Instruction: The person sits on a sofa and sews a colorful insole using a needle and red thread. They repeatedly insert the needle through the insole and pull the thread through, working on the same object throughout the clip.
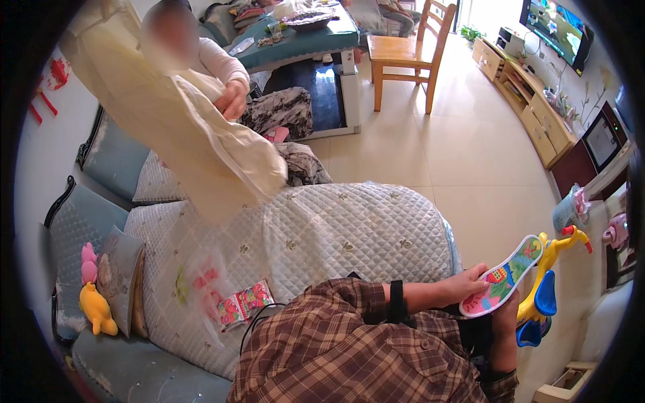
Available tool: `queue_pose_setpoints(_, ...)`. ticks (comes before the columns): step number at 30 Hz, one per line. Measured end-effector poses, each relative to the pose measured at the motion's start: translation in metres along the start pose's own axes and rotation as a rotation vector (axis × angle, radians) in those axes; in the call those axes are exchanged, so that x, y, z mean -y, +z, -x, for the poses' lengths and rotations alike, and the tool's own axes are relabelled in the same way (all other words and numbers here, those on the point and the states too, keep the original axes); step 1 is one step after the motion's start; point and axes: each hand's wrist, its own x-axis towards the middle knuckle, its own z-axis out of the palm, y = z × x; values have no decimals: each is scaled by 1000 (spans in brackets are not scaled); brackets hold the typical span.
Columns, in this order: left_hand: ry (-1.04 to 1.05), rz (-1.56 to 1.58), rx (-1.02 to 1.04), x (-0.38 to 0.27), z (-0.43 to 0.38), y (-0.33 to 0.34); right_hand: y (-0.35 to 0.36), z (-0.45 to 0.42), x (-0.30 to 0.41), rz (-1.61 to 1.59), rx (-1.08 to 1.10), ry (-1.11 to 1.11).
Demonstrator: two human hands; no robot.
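Observation:
An insole (504,276) with a colourful stitched pattern and a white rim is held at the right, tilted, patterned face up. My left hand (468,285) grips its near side, thumb on the pattern and fingers underneath. My right hand (505,308) is at its lower edge, partly hidden behind it; its fingers cannot be made out. Just beyond the insole stands a yellow and blue child's ride-on toy (546,272). At the upper left a seated person (221,65) holds up a large cream cloth (201,136), blurred in places.
A quilted cover (347,226) lies on the sofa beside me, with bright snack packets (246,304) on it. Soft toys (98,310) and a cushion (118,277) rest at the left. Farther off are a wooden chair (398,50), a covered table (302,45) and a TV cabinet (539,111).

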Motion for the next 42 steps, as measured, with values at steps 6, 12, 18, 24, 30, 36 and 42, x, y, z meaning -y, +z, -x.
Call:
queue_pose_setpoints(6, 68, 58, 22, 5, -7, 2, -5, -2, -21, -271, 21, 55)
queue_pose_setpoints(12, 46, 198, 95, -3, -8, 14, -2, 4, -7, -399, 8, -25)
queue_pose_setpoints(18, 87, 100, 62, 6, -19, 14, -16, 6, 1, -374, -165, 21)
queue_pose_setpoints(24, 192, -300, -123, -7, -18, 18, -19, 15, 36, 634, -371, -554)
queue_pose_setpoints(30, 244, -505, -84, -7, -31, 40, -24, 7, 20, 752, -268, -637)
queue_pose_setpoints(36, 253, -823, -144, 18, -69, 26, -34, 20, 18, 229, -198, -422)
queue_pose_setpoints(42, 344, -1527, -445, 14, -101, -40, -109, 47, 15, -333, -522, -278)
